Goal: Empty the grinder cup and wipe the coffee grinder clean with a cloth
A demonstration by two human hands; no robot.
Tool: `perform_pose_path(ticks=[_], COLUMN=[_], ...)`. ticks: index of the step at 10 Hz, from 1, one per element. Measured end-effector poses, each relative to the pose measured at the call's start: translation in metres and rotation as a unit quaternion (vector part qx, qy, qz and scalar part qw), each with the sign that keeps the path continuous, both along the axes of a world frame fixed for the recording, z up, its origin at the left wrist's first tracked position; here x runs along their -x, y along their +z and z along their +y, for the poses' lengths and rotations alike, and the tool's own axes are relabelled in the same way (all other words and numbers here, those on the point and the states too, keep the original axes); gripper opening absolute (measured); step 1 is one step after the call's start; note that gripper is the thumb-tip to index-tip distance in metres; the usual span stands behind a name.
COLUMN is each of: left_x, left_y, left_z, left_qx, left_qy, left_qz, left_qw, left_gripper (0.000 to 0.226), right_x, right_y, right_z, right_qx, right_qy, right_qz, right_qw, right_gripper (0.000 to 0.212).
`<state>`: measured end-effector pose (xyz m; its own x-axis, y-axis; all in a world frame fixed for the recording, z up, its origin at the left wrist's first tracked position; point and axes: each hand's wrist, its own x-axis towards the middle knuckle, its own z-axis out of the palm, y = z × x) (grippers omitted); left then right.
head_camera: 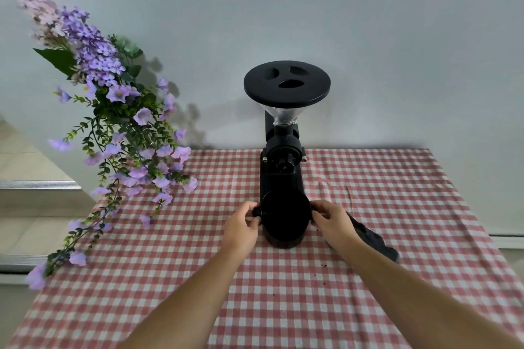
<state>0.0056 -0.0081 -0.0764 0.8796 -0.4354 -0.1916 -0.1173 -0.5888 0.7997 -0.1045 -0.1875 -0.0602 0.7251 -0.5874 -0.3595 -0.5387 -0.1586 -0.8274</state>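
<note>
Left hand (241, 225), right hand (330, 221) grasping black grinder cup (285, 217) at grinder (283, 150) base, mid-table; checked tablecloth (368, 278), grey wall (368, 22), purple flowers (113, 110) at far-left corner.

- The right forearm covers much of a dark cloth (374, 238); only its far end shows on the surface (397, 306).
- The grinder cup (285, 214) reads as solid black inside; its contents cannot be made out.
- The cup hides the lower front of the coffee grinder (282, 167).
- Dark specks (324, 265) near the right arm, possibly coffee grounds, are too small to identify.
- Both forearms and the surface's near edge are cut off by the bottom frame edge.
</note>
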Motion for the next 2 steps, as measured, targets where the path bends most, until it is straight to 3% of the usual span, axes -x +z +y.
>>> perform_pose_path(ticks=[1, 2], left_x=[-0.0006, 0.0005], left_y=[0.0016, -0.0009], left_z=[0.0026, 0.0025], left_qx=[-0.008, -0.037], left_qy=[-0.005, 0.013], left_qz=[0.005, 0.004], left_qw=[1.0, 0.999], left_gripper=[0.028, 0.048], right_x=[0.0047, 0.0092], right_y=[0.0019, 0.0019], right_z=[-0.0015, -0.0018], right_qx=[-0.005, 0.021], right_qy=[0.01, -0.005], right_qz=[0.005, -0.004], right_qw=[1.0, 1.0], right_gripper=[0.029, 0.034])
